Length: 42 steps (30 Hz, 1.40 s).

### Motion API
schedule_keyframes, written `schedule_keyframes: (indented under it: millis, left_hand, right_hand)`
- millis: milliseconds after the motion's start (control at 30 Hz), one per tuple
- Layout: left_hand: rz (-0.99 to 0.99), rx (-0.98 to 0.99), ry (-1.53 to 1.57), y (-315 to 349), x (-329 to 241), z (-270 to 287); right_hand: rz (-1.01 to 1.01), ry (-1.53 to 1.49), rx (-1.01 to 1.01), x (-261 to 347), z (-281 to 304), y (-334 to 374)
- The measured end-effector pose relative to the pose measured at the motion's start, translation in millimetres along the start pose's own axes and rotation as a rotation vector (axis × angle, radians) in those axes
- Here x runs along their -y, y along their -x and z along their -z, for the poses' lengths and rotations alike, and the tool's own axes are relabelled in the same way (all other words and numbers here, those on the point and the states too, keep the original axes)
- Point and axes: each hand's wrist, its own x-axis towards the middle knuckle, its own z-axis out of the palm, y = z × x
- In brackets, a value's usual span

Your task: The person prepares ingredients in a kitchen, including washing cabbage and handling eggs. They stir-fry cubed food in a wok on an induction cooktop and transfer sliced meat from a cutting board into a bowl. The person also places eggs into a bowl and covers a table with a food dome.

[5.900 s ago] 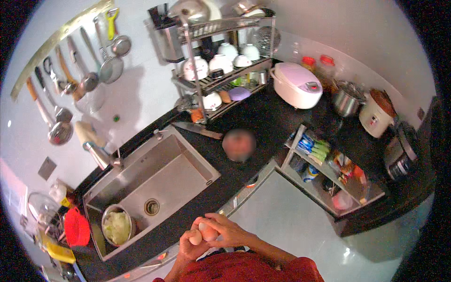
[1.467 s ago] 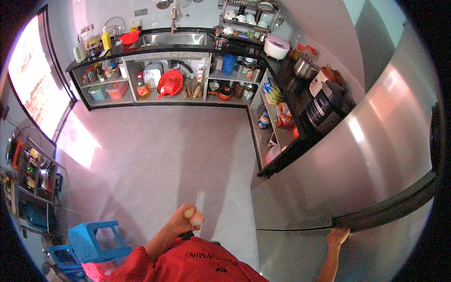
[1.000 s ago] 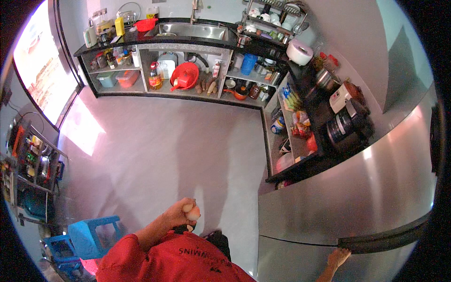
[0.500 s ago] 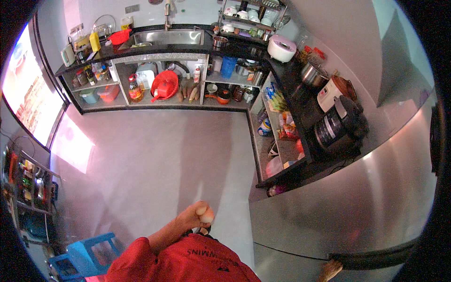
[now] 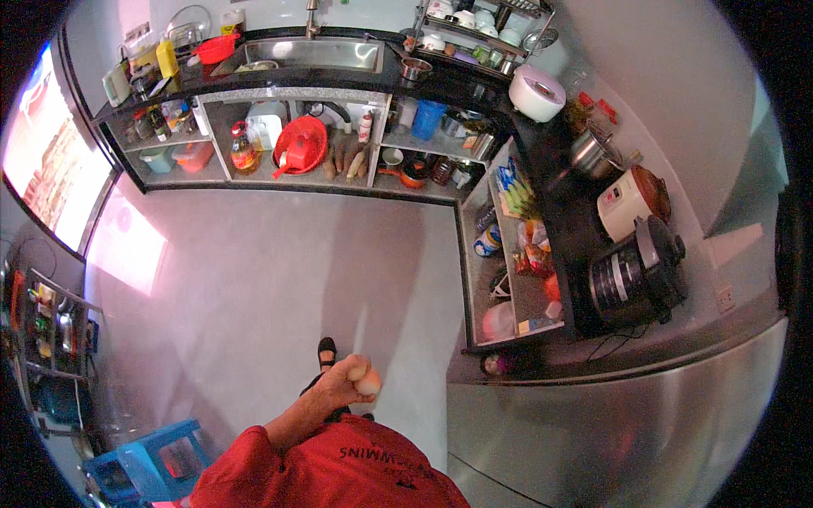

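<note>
- Left hand [image 5: 340, 386]: fingers curled around two eggs [image 5: 368, 383], grasping both; they poke out on the side away from the wrist, touching each other.
- Right hand: out of frame, can't tell its state.
- Eggs' location: in the left hand, in front of the red shirt [image 5: 330, 474], above the pale floor [image 5: 279, 262]; well apart from any counter.
- Just beyond that hand: one dark shoe [image 5: 326, 345] on the floor.
- Lower right: steel fridge [image 5: 627, 432], dark seam across its front.
- Right-hand counter, near to far: black electric cooker [image 5: 631, 288], white cooker with brown lid [image 5: 616, 207], steel pot [image 5: 593, 155], pale rice cooker [image 5: 537, 93].
- Far counter: sink [image 5: 330, 55] with a bowl in it, small saucepan [image 5: 415, 69] to its right, red basin [image 5: 218, 49] and yellow bottle [image 5: 166, 57] to its left.
- Under the sink: red colander [image 5: 313, 131], tilted up.
- Lower left: blue stool [image 5: 157, 461], partly cut off by the red sleeve.
</note>
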Motion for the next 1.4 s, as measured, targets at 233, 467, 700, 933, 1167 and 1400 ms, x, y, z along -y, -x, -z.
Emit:
schedule_keyframes:
  millis: [233,467,700,933,1167,1400]
  left_hand:
    - [-0.264,-0.066,-0.434,-18.7,-111.4,-8.1]
    - [-0.353,-0.027,-0.512,-34.5,-211.3,22.7]
    - [-0.217,-0.146,-0.178,-25.0,-272.2,11.8]
    - [-0.247,-0.090,-0.026,-26.1,-302.1,37.9]
    - [-0.403,0.349,-0.159,-70.0,-330.2,83.1]
    - [-0.355,0.404,0.031,-132.5,-374.9,3.8]
  right_hand:
    - [-0.449,0.218,-0.080,120.8,0.9,51.0]
    - [0.410,-0.728,0.496,294.5,114.1,92.6]
    - [0.871,-0.849,0.441,423.0,228.0,58.0]
    - [2.060,-2.025,0.628,353.5,627.0,18.7]
    - [3.352,-1.777,0.360,357.6,766.7,0.7]
    - [3.227,-1.745,0.248,397.9,783.6,-101.1]
